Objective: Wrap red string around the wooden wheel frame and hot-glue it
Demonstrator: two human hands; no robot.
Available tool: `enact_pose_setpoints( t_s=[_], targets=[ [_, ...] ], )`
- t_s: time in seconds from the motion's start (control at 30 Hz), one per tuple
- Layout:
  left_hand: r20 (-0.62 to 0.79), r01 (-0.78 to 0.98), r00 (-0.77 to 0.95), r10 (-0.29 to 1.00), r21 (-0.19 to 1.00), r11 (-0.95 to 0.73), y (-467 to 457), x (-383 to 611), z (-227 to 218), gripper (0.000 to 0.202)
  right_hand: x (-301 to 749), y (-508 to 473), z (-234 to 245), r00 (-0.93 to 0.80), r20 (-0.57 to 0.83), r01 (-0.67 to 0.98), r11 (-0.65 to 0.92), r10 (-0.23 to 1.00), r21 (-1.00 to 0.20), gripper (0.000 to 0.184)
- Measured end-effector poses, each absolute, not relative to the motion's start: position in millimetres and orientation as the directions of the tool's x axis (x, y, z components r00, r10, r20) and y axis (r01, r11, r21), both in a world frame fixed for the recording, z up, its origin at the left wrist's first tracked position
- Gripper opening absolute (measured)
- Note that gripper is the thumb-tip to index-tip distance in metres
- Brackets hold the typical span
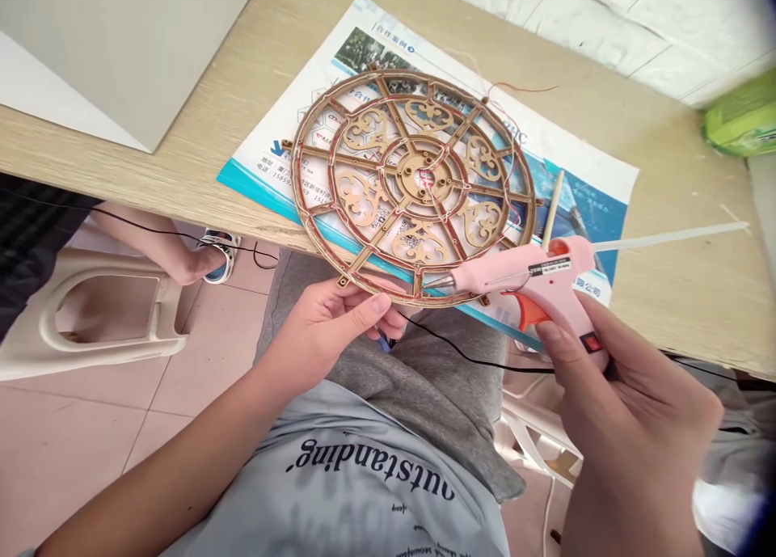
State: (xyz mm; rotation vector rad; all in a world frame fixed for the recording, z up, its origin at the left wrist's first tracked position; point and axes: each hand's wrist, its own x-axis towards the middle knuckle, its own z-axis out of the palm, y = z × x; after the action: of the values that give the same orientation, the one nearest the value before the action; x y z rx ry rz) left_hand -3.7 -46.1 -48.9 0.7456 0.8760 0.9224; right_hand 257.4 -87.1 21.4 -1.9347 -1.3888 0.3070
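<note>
The L hand (324, 331) grips the edge of a round wood wheel (418, 177), w/ the thumb on top and the fingers curled under. The wheel tilts up, part over the table (685, 314) and part over the person's lap, above a printed paper (582, 189). The R hand (634, 411) wraps tight around a pink glue gun (521, 270). Its metal tip (437, 283) is at the wheel's edge, but I can't tell if it touches. A long white glue stick (667, 238) pokes out the back, and a black cord (473, 355) runs off to the right.

Done so far: thin red wire (515, 112) goes around the rings and spokes. Left: a few wire ends hang loose at the top right. Any glue on the wheel is too small to see.
</note>
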Motion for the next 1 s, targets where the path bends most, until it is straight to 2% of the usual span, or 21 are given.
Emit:
enact_pose_setpoints(
  t_s=[0.13, 0.27, 0.53, 0.73, 1.0],
  targets=[
    [-0.305, -0.355, 0.33, 0.893, 0.836, 0.417, -46, -4, -49, 0.027, 257, -88, 18, 0.387, 0.243, 0.725, -0.13, 0.89, -0.677, 0.04],
    [-0.311, -0.358, 0.321, 0.894, 0.835, 0.419, -46, -3, -48, 0.027, 257, -91, 17, 0.443, 0.216, 0.669, -0.16, 0.87, -0.726, 0.044],
    [-0.311, -0.341, 0.322, 0.894, 0.843, 0.416, -48, -4, -47, 0.028, 266, -85, 5, 0.3, 0.317, 0.765, -0.028, 0.9, -0.644, 0.049],
    [-0.309, -0.35, 0.331, 0.892, 0.837, 0.42, -47, -6, -48, 0.025, 263, -83, 6, 0.333, 0.333, 0.778, -0.058, 0.882, -0.625, 0.051],
    [-0.313, -0.351, 0.33, 0.891, 0.835, 0.423, -46, -4, -48, 0.026, 272, -85, 0, 0.27, 0.343, 0.783, 0.002, 0.9, -0.622, 0.045]
  ],
)
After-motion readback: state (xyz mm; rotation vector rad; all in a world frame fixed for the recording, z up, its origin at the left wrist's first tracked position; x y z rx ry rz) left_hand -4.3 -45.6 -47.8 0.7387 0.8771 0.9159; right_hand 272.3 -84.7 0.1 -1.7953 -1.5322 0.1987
